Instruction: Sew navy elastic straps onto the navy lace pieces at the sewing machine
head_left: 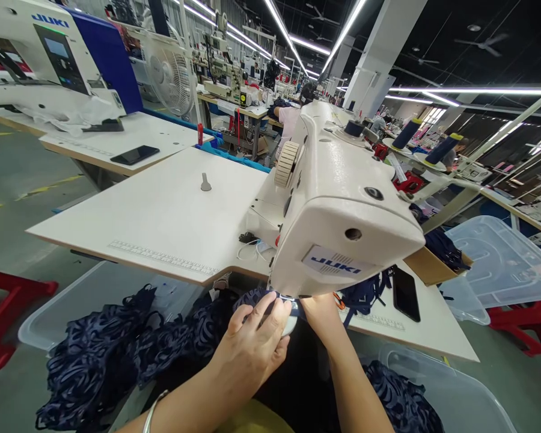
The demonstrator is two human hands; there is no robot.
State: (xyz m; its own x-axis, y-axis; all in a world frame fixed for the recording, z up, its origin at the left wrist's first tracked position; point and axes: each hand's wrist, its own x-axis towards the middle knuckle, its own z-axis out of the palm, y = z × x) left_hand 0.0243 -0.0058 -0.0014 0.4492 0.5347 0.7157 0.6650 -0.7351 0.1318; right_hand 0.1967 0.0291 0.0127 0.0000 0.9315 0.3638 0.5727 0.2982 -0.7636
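Garment factory floor, rows of sewing machines (338,198) on white tables (162,216), thread cones (406,133), strip lighting overhead

Single head-worn view, looking forward and down from close above the sewing machine (338,204), wide-angle with bent edges, white counter (162,222) spreading left, factory aisle and ceiling lights beyond, forearms entering at bottom edge

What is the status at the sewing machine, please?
Left hand pressing dark lace fabric flat under the sewing machine head. Right hand mostly hidden beneath the head, grip unclear. Black phone lies on the table right of the hands.
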